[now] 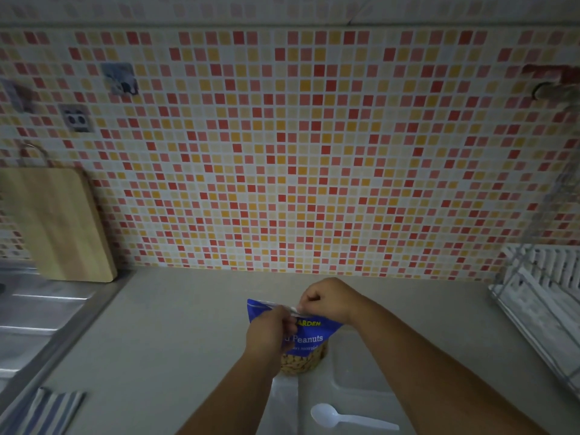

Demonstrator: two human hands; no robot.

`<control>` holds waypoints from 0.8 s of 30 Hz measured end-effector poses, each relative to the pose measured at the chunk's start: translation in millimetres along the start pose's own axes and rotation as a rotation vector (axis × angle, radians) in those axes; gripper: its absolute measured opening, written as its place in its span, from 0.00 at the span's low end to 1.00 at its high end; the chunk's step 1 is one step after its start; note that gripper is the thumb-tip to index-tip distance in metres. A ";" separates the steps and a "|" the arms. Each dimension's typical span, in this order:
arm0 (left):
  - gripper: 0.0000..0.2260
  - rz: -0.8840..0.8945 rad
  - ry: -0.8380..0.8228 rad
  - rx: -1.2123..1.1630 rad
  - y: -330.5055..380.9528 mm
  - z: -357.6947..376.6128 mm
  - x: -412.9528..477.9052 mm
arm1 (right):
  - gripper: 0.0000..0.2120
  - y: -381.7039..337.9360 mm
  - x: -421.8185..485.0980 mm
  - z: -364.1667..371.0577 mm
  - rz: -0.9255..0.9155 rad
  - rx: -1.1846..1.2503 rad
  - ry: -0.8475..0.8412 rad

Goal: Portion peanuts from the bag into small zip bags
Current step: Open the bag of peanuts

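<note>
While the bag point(309, 339) stands upright on the counter point(188, 324) at 6 o'clock, your left hand point(266, 328) pinches its top edge from 9 o'clock and your right hand point(326, 299) from 3, apparently to tear it open without spilling. The spoon point(345, 417) lies ready at 5.

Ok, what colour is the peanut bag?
The peanut bag is blue with white and yellow lettering, seen in the head view.
</note>
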State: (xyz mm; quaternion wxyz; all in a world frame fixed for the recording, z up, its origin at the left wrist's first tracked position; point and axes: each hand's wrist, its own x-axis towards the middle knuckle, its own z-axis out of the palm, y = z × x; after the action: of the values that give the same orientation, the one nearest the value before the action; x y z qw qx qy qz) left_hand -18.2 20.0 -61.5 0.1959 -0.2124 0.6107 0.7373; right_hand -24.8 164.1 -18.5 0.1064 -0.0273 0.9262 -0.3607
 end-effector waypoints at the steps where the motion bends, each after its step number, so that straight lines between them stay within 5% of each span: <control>1: 0.10 0.009 0.005 0.003 -0.8 -0.1 0.1 | 0.07 -2.0 -0.4 0.2 -0.017 -0.041 -0.002; 9: 0.09 0.039 0.035 0.012 -3.8 -0.9 -0.1 | 0.08 -10.1 -3.9 1.4 -0.044 -0.231 -0.014; 24: 0.12 0.141 0.092 0.012 -15.1 5.6 -16.5 | 0.07 -16.3 10.2 11.4 0.054 -0.458 0.270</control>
State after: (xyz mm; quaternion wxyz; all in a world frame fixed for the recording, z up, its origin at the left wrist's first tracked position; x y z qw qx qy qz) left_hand 3.4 27.7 -63.8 0.1164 -0.2015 0.6369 0.7350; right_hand -32.7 143.3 -17.5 -0.0175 0.0225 0.9899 -0.1392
